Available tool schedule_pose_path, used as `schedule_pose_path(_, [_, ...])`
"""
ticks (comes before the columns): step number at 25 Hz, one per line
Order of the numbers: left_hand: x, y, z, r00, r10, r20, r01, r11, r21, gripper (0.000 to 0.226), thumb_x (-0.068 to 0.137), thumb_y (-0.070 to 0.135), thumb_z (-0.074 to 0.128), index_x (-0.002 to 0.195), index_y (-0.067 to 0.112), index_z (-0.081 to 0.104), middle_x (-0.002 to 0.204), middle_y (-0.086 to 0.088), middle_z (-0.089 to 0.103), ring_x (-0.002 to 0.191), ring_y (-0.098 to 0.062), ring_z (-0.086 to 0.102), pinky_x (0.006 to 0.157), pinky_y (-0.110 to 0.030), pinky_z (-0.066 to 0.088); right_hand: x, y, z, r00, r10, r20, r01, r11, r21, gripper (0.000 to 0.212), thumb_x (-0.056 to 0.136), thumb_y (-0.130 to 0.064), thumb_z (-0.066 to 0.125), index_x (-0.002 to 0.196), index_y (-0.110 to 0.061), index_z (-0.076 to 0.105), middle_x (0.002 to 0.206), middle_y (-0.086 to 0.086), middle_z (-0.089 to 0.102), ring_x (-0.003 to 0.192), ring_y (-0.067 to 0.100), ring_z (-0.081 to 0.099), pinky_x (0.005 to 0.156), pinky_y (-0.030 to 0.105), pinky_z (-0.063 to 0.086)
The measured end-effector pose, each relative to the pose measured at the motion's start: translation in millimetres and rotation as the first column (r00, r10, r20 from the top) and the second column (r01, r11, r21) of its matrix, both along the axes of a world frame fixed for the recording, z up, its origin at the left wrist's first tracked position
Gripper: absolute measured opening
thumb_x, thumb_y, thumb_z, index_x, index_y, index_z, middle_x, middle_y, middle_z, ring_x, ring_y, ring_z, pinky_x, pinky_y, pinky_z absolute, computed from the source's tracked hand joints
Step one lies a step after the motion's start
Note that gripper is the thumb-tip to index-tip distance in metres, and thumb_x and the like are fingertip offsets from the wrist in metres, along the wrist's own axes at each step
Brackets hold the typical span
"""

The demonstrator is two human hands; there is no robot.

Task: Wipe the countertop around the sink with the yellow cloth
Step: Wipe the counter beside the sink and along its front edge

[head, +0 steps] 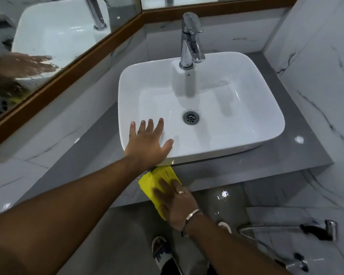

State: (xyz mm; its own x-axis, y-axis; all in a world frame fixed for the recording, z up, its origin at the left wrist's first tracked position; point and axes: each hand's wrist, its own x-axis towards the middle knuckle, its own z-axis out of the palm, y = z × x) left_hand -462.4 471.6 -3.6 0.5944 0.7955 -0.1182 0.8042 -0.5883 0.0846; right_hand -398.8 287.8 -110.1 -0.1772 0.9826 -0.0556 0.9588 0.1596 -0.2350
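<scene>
A white rectangular vessel sink (256, 108) sits on a grey countertop (298, 151). The yellow cloth (155, 182) lies on the countertop's front strip, just below the sink's front-left corner, and hangs a little over the edge. My right hand (177, 203) lies flat on the cloth with fingers spread, pressing it down; a ring and a bangle show on it. My left hand (147, 141) rests open on the sink's front-left rim, fingers apart and holding nothing.
A chrome faucet (190, 40) stands at the sink's back rim, with a drain (190, 117) in the bowl. A wood-framed mirror (58, 46) runs along the left wall. Marble walls close in on both sides. A hand sprayer and hose (316, 230) hang at lower right, and sandalled feet (163, 253) stand below.
</scene>
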Motion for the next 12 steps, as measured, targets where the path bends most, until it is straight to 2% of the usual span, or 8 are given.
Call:
schedule_pose_path(1, [1,0,0,1.0,0.0,0.0,0.0,1.0,0.004,0.078,0.086,0.065,0.016,0.151,0.021,0.012,0.154,-0.014,0.03,0.143,-0.035,0.02,0.117,-0.057,0.0,7,2,8,1.0,0.012,-0.02,-0.012,1.0,0.017,0.054,0.082,-0.04,0.043,0.136,-0.037,0.038,0.147,-0.001,0.041,0.125,0.037,0.046,0.089,0.043,0.048])
schedule_pose_path(2, [0,0,1,1.0,0.004,0.0,-0.004,1.0,0.007,0.078,0.086,0.065,0.015,0.15,0.021,0.012,0.154,-0.014,0.03,0.143,-0.035,0.02,0.117,-0.057,0.0,22,3,13,0.998,-0.06,-0.015,0.06,0.997,0.056,0.053,0.082,-0.038,0.043,0.135,-0.037,0.04,0.148,-0.002,0.039,0.123,0.036,0.048,0.087,0.043,0.049])
schedule_pose_path(4, [1,0,1,1.0,0.002,0.001,-0.002,1.0,-0.006,0.079,0.086,0.065,0.014,0.15,0.021,0.01,0.155,-0.014,0.028,0.144,-0.034,0.019,0.117,-0.057,0.0,77,-6,17,0.953,-0.298,0.05,0.299,0.954,-0.008,0.05,0.083,-0.03,0.043,0.133,-0.032,0.042,0.146,0.003,0.041,0.124,0.034,0.046,0.093,0.047,0.046])
schedule_pose_path(6, [2,0,1,1.0,-0.004,0.01,0.004,1.0,-0.024,0.078,0.085,0.066,0.014,0.15,0.022,0.009,0.156,-0.013,0.026,0.145,-0.033,0.017,0.117,-0.057,-0.001,146,-28,13,0.834,-0.533,0.143,0.535,0.845,0.027,0.052,0.082,-0.029,0.035,0.133,-0.025,0.042,0.139,0.012,0.049,0.122,0.035,0.044,0.096,0.048,0.042])
schedule_pose_path(7, [3,1,1,1.0,-0.002,0.019,0.003,1.0,-0.025,0.078,0.086,0.065,0.015,0.15,0.022,0.009,0.156,-0.013,0.026,0.145,-0.032,0.017,0.117,-0.056,-0.001,170,-37,19,0.744,-0.654,0.137,0.656,0.754,0.03,0.055,0.081,-0.032,0.031,0.133,-0.021,0.044,0.139,0.016,0.049,0.12,0.038,0.045,0.094,0.049,0.043])
schedule_pose_path(9, [2,0,1,1.0,0.004,0.027,-0.004,1.0,-0.031,0.077,0.086,0.064,0.018,0.15,0.021,0.011,0.156,-0.013,0.027,0.145,-0.032,0.018,0.118,-0.055,-0.002,175,-34,26,0.582,-0.799,0.152,0.81,0.586,-0.022,0.059,0.077,-0.031,0.03,0.129,-0.013,0.052,0.136,0.021,0.05,0.112,0.046,0.049,0.088,0.05,0.044])
schedule_pose_path(10, [3,-1,2,0.999,0.008,0.032,-0.008,1.0,-0.03,0.077,0.087,0.063,0.019,0.15,0.02,0.011,0.155,-0.013,0.028,0.145,-0.032,0.018,0.118,-0.055,-0.002,161,-26,29,0.595,-0.789,0.154,0.802,0.596,-0.043,0.059,0.075,-0.027,0.029,0.123,-0.008,0.057,0.13,0.024,0.054,0.108,0.048,0.053,0.087,0.049,0.044])
schedule_pose_path(12, [4,-2,4,0.999,0.012,0.039,-0.012,1.0,-0.017,0.076,0.087,0.061,0.021,0.15,0.02,0.012,0.155,-0.013,0.029,0.145,-0.032,0.019,0.118,-0.055,-0.001,109,-4,24,0.75,-0.635,0.186,0.652,0.756,-0.047,0.058,0.073,-0.02,0.026,0.118,-0.004,0.06,0.126,0.024,0.058,0.111,0.045,0.055,0.09,0.052,0.043])
